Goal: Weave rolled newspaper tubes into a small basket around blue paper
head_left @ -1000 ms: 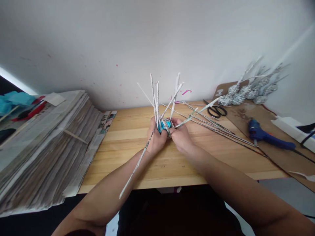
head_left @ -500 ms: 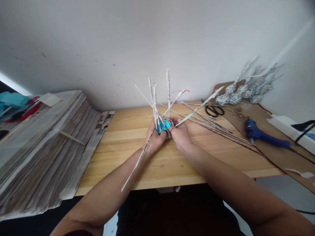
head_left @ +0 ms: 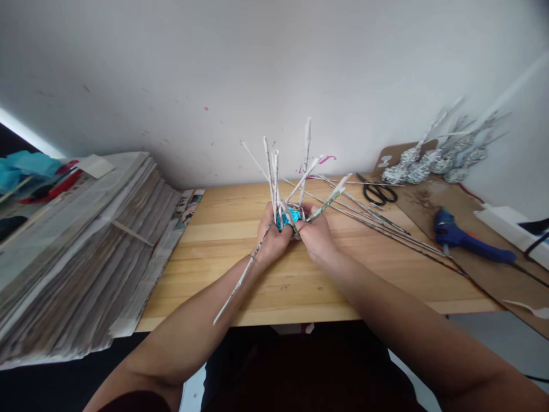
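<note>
Between my two hands sits a small woven piece of rolled newspaper tubes with a bright blue filling (head_left: 288, 218) at its middle. My left hand (head_left: 274, 240) is closed around its left side, thumb toward the front. On the right, my right hand (head_left: 316, 234) grips the rim with thumb and fingers. Several paper tubes (head_left: 269, 171) rise out of the piece at different angles. One tube (head_left: 240, 280) slants down across my left forearm, and another (head_left: 330, 200) leans out to the right above my right hand. The underside is hidden by my hands.
Loose paper tubes (head_left: 377, 226) lie right of my hands, near black scissors (head_left: 380, 193). A blue glue gun (head_left: 467, 237) rests on brown cardboard by a white power strip (head_left: 506, 223). Woven paper bulbs (head_left: 416, 166) stand behind. A tall newspaper stack (head_left: 98, 252) fills the left.
The right-hand tube now reaches less far right and looks shorter, with its tip lower. The upright tubes have shifted slightly right along with the whole view. Both hands keep their hold.
</note>
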`<control>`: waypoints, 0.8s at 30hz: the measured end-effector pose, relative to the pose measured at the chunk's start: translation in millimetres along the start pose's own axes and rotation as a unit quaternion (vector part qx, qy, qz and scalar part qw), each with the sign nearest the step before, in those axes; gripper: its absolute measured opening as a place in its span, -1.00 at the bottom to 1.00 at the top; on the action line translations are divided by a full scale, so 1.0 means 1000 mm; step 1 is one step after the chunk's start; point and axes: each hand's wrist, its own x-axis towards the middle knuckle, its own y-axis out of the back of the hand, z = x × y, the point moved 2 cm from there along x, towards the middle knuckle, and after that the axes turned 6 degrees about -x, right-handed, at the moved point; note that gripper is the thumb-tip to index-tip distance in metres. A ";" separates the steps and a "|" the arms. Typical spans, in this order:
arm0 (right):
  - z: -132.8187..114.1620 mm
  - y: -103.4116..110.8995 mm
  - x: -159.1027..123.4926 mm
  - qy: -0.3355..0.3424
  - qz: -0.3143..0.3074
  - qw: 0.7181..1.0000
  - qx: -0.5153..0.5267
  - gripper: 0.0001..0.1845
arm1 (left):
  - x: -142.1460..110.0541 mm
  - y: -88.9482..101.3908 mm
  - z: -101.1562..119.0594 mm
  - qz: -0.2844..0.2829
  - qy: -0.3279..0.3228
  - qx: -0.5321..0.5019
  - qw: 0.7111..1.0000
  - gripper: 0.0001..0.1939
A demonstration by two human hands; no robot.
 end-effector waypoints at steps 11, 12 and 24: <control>-0.010 0.000 -0.004 0.001 0.002 1.000 0.009 -0.58 | -0.001 -0.002 -0.009 -0.013 -0.011 -0.004 1.000 -0.63; -0.011 0.001 -0.004 0.003 0.005 1.000 0.004 -0.58 | -0.001 -0.003 -0.010 -0.019 -0.014 -0.012 1.000 -0.62; -0.009 0.001 -0.001 0.041 -0.020 0.999 -0.024 -0.65 | -0.001 -0.003 -0.005 -0.008 0.009 -0.059 0.998 -0.67</control>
